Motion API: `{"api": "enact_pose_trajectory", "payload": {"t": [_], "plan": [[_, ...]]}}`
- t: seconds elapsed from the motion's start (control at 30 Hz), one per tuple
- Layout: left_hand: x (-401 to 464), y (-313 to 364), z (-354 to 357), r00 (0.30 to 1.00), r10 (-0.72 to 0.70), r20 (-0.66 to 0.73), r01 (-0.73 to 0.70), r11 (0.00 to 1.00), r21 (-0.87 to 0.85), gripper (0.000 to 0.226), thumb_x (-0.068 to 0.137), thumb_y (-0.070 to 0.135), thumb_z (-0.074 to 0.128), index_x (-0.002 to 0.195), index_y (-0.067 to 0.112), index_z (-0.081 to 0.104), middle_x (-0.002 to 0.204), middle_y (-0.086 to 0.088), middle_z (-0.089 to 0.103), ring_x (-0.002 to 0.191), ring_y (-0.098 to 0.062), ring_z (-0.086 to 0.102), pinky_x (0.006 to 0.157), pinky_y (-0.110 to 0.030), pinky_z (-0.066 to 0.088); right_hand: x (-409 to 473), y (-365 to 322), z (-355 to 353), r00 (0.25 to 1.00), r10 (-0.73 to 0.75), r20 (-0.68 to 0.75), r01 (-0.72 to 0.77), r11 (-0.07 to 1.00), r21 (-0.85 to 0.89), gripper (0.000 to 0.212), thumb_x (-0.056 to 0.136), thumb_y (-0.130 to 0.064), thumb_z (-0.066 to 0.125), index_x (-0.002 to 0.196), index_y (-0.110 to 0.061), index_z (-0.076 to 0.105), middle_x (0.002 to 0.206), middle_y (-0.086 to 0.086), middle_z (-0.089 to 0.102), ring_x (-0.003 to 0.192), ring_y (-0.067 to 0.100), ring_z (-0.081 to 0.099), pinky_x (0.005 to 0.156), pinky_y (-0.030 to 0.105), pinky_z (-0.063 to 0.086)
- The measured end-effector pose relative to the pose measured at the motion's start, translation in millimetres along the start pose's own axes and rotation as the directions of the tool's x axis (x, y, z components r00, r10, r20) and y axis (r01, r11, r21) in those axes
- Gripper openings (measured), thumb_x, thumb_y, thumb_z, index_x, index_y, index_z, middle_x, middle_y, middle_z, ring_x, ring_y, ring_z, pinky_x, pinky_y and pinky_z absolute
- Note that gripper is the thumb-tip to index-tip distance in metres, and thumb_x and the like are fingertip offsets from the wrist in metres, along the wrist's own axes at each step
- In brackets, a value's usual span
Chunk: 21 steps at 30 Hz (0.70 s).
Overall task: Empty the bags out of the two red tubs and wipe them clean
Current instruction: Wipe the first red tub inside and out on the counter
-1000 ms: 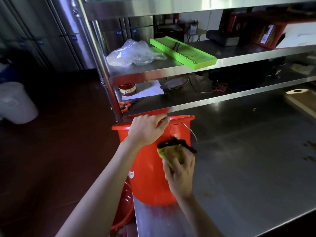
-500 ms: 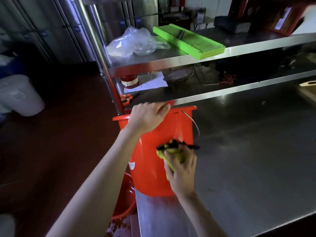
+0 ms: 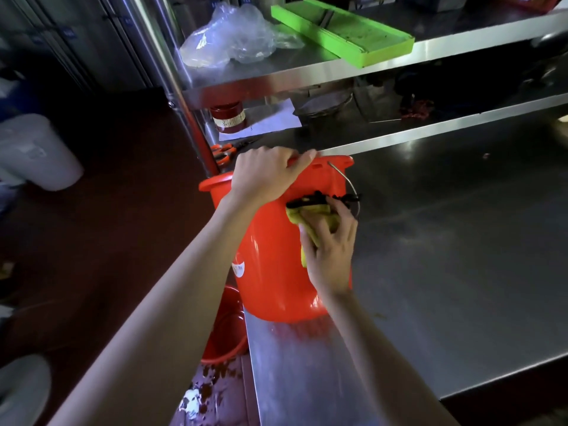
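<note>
Steel table [image 3: 445, 272] under steel shelves [image 3: 338, 72]; dark red floor [image 3: 107, 226].

The second red tub [image 3: 224, 336] sits half hidden below the table [image 3: 461, 272].
</note>
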<state>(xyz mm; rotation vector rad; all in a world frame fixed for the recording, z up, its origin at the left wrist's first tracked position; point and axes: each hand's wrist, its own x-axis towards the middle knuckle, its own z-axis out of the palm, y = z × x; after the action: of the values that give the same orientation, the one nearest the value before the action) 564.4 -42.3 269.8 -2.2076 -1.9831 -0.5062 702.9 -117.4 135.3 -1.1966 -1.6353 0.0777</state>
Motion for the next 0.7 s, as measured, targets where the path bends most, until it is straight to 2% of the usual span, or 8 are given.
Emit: {"api": "enact_pose_trajectory", "payload": {"t": [0.17,0.27,0.33,0.43,0.5,0.57,0.63,0.7], "plan": [[7.3,-5.5,1.3,0.999,-0.030,0.041,0.030,1.000,-0.003,0.065,0.098,0.079,0.031,0.072,0.027,0.060,0.067,0.005,0.055,0.076,-0.028,0.061,0.066,-0.036,0.037,-117.1,25.0,-18.7,0.988,-0.059,0.144,0.063,0.998,-0.027,0.028,0.097,-0.028,0.066,0.124,-0.035,0.064,0.149,0.011,0.041,0.129,0.037,0.049,0.101,0.056,0.045],[5.7,0.7,0.9,0.999,-0.020,0.031,0.020,1.000,0.006,0.070,0.098,0.080,0.029,0.071,0.023,0.059,0.066,0.004,0.058,0.070,-0.025,0.058,0.063,-0.036,0.035,-141.7,26.8,-24.0,0.982,-0.005,0.191,0.006,1.000,-0.006,0.031,0.096,-0.031,0.064,0.126,-0.037,0.062,0.155,0.007,0.035,0.131,0.035,0.044,0.102,0.056,0.045],[4.7,6.1,-3.2,0.997,-0.046,0.054,0.048,0.998,-0.039,0.075,0.101,0.076,0.024,0.074,0.018,0.063,0.062,0.001,0.057,0.069,-0.027,0.059,0.064,-0.038,0.035,-121.6,22.8,-20.9,0.985,-0.002,0.170,-0.002,1.000,0.025,0.028,0.097,-0.030,0.065,0.125,-0.036,0.063,0.156,0.009,0.035,0.133,0.035,0.043,0.104,0.054,0.044],[1.8,11.9,-12.8,0.995,-0.062,0.082,0.072,0.989,-0.127,0.072,0.108,0.063,0.023,0.058,0.014,0.042,0.057,0.000,0.050,0.069,-0.034,0.059,0.067,-0.041,0.040,-63.6,14.9,-14.0,0.993,-0.038,0.111,0.031,0.998,0.061,0.027,0.097,-0.026,0.069,0.122,-0.035,0.067,0.158,0.013,0.035,0.136,0.036,0.044,0.109,0.047,0.040],[-3.5,17.6,-18.8,0.991,-0.071,0.116,0.086,0.988,-0.130,0.070,0.109,0.059,0.023,0.058,0.015,0.042,0.058,0.001,0.048,0.070,-0.033,0.053,0.069,-0.041,0.037,-17.3,7.0,-11.4,0.997,-0.042,0.066,0.041,0.999,0.026,0.024,0.095,-0.023,0.074,0.117,-0.031,0.071,0.160,0.014,0.033,0.133,0.037,0.045,0.116,0.036,0.031],[-10.6,24.5,-21.0,0.991,-0.068,0.111,0.081,0.990,-0.115,0.069,0.110,0.057,0.024,0.059,0.016,0.046,0.058,0.004,0.047,0.071,-0.031,0.051,0.068,-0.038,0.033,24.5,-4.1,-10.6,0.999,-0.038,0.028,0.039,0.999,-0.036,0.016,0.093,-0.025,0.076,0.109,-0.025,0.071,0.161,0.014,0.035,0.125,0.034,0.048,0.116,0.025,0.021],[-17.0,29.6,-21.6,0.998,-0.036,0.053,0.041,0.994,-0.105,0.066,0.110,0.056,0.027,0.066,0.018,0.058,0.063,0.004,0.054,0.076,-0.031,0.060,0.067,-0.035,0.032,51.9,-12.5,-10.0,1.000,0.007,-0.001,-0.007,0.997,-0.078,0.017,0.093,-0.033,0.075,0.100,-0.018,0.069,0.161,0.008,0.039,0.111,0.030,0.050,0.107,0.030,0.031],[-21.9,29.1,-20.0,1.000,0.004,-0.027,-0.007,0.994,-0.112,0.059,0.110,0.053,0.031,0.081,0.022,0.072,0.080,-0.001,0.069,0.085,-0.026,0.066,0.068,-0.031,0.032,60.3,-13.9,-10.1,1.000,0.028,-0.002,-0.028,0.995,-0.096,0.027,0.094,-0.040,0.071,0.102,-0.015,0.068,0.158,0.002,0.045,0.106,0.030,0.052,0.100,0.039,0.040]]}}
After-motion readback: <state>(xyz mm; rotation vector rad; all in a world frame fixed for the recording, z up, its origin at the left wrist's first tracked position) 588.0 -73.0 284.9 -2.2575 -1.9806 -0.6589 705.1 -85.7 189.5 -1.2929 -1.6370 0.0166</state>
